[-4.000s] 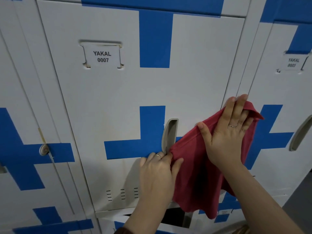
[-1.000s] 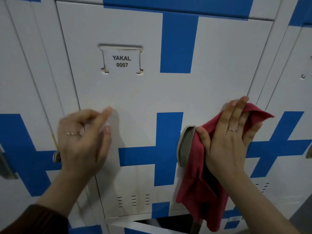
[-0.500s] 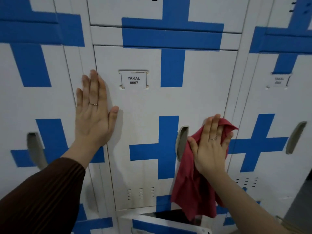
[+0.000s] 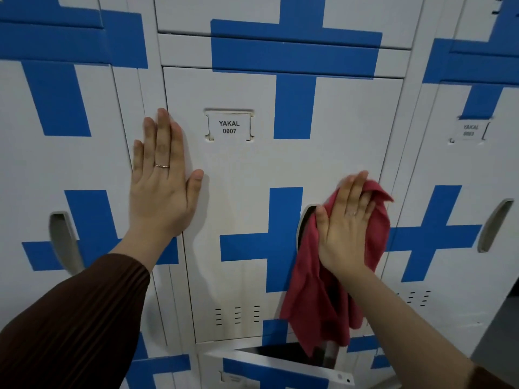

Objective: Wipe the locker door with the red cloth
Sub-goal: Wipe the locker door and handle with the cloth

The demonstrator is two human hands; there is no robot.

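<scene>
1. The locker door (image 4: pixel 252 175) is shut. Its white face between the two hands is free, and so is the part up to its top edge.
2. The left hand (image 4: pixel 161 189) lies flat over the door's left edge, with the fingers straight, close together and pointing up. It holds nothing.
3. The right hand (image 4: pixel 344 228) presses the red cloth (image 4: pixel 314 299) against the right side of the door, near its right edge. The fingers are straight and the thumb stands out to the left.
4. The cloth hangs down under the palm with its long axis vertical. Its lower end goes past the door's bottom edge.
5. The cloth covers most of the handle (image 4: pixel 304 220), which shows only at its left rim.
6. A label (image 4: pixel 229 127) reading "YAKAL 0007" is in the upper part of the door, and vent slots (image 4: pixel 237 315) are near the bottom.
7. Below, the lower door (image 4: pixel 269 369) stands tilted open, with a dark gap behind the cloth's end.
</scene>
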